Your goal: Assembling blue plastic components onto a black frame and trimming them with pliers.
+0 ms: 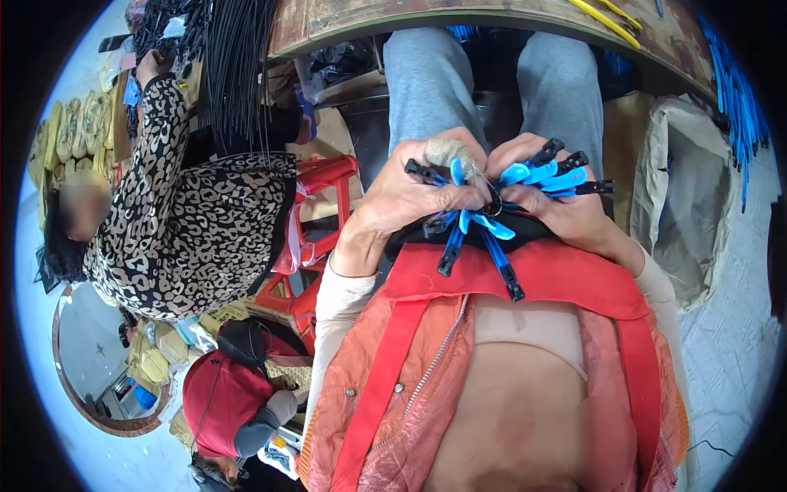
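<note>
Between both hands [392, 193], blue-and-black clips [499, 261], long axes fanned, black ends outward

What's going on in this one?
Someone seated at a wooden table is handling a fanned bunch of blue, black-tipped pieces over their lap. The left hand and right hand are close together, both gripping the bunch. Yellow strips lie on the table. To the left, a person in a leopard-print top has a hand at a pile of black pieces.
</note>
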The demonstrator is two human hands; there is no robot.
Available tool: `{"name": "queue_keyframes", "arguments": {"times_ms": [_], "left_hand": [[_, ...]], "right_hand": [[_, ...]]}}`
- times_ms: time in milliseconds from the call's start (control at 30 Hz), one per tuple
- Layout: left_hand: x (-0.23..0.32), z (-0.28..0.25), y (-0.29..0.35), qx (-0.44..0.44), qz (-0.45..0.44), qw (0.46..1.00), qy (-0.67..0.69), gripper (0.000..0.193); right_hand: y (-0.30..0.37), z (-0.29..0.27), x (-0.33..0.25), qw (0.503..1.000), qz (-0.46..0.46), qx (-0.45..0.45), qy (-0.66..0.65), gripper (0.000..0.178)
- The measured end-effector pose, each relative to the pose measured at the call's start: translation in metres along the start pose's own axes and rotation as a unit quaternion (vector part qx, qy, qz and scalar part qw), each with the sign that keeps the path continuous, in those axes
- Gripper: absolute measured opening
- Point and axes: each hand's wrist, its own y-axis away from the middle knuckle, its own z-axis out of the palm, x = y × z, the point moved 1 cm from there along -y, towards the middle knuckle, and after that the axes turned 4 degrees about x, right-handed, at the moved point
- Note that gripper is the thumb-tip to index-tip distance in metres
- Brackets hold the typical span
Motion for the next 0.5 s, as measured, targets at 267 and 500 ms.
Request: {"name": "queue_keyframes", "arguments": {"times_ms": [267, 500], "left_hand": [[-0.01, -0.009, -0.001, -0.032, 0.021, 0.999, 0.003, 0.016], [-0.007, -0.011, -0.005, -0.003, -0.015, 1.0, -0.021, 0.019]], "right_hand": [[-0.006, -0.007, -0.005, 0.996, 0.05, -0.066, -0.025, 0.025], [-0.004, -0.01, -0.005, 0.998, 0.048, -0.05, -0.004, 0.029]]}}
